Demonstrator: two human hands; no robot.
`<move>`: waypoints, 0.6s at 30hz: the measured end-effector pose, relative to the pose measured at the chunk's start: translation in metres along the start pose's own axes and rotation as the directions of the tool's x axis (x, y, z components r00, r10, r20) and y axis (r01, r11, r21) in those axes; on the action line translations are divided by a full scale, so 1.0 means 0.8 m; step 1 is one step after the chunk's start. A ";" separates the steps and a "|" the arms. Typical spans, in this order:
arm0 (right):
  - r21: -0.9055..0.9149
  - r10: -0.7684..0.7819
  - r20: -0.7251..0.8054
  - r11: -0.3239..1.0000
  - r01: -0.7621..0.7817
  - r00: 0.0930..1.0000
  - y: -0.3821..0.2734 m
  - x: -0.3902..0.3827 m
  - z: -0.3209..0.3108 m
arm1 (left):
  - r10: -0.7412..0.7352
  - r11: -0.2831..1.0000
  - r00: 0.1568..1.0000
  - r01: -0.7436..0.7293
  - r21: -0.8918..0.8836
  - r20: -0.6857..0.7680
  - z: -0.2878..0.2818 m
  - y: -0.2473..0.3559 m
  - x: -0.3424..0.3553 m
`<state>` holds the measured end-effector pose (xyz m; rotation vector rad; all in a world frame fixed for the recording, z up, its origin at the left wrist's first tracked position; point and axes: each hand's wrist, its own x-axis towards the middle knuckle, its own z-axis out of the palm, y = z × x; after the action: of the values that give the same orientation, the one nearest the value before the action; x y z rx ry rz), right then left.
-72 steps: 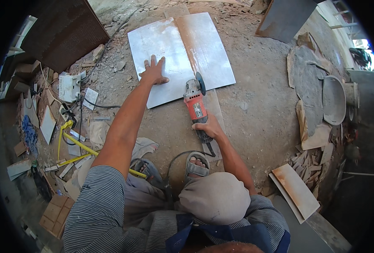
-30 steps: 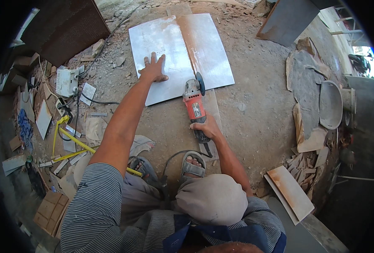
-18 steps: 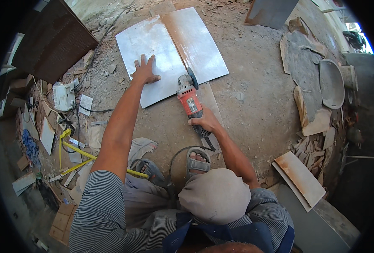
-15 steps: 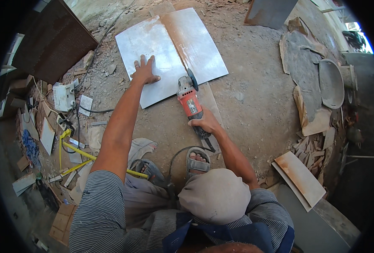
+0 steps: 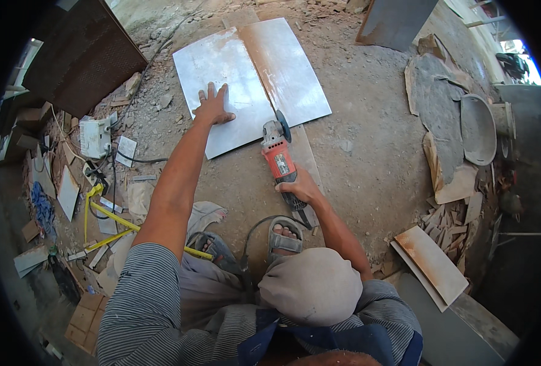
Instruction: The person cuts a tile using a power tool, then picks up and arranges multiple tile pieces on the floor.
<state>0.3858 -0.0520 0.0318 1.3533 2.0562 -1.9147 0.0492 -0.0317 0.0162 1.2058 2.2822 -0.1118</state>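
A large pale glossy tile (image 5: 231,79) lies on the ground ahead of me. A dark straight line runs down it from far to near, with brown dust along its right side; I cannot tell how deep the line goes. My left hand (image 5: 212,108) rests flat on the left part of the tile, fingers spread. Wrapped round the black rear body of a red angle grinder (image 5: 279,160) is my right hand (image 5: 299,185). The grinder's dark disc (image 5: 284,126) stands on edge at the tile's near edge, in line with the dark line.
A black power cord (image 5: 252,230) trails from the grinder past my sandalled feet. Yellow bars (image 5: 109,241), a white electrical box (image 5: 95,139) and scraps lie left. Right are an oval basin (image 5: 479,129), broken pieces and stacked tile pieces (image 5: 432,262). A dark panel (image 5: 81,61) leans at far left.
The grinder has come slightly toward me along the line, its disc now nearer the tile's near edge. My left hand keeps its place on the tile. The whole view has shifted a little.
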 end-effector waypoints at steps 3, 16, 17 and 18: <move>0.033 -0.001 0.001 0.999 0.001 1.000 -0.004 -0.020 0.002 | -0.006 1.000 1.000 0.006 -0.005 -0.007 0.003 -0.004 -0.003; 0.568 0.042 -0.278 0.813 0.129 0.960 -0.017 -0.089 -0.101 | 0.364 0.721 0.924 -0.359 -0.593 -0.116 0.060 0.108 -0.104; 0.603 0.027 -0.294 0.781 0.163 0.955 -0.018 -0.084 -0.110 | 0.495 0.603 0.869 -0.359 -0.712 -0.019 0.070 0.133 -0.119; 0.599 0.032 -0.313 0.782 0.171 0.949 -0.019 -0.084 -0.118 | 0.550 0.483 0.835 -0.302 -0.822 0.016 0.081 0.162 -0.141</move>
<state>0.4671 -0.0100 0.1041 1.8118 1.6306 -2.7312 0.2288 -0.0583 0.0414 1.0984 1.3863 0.8161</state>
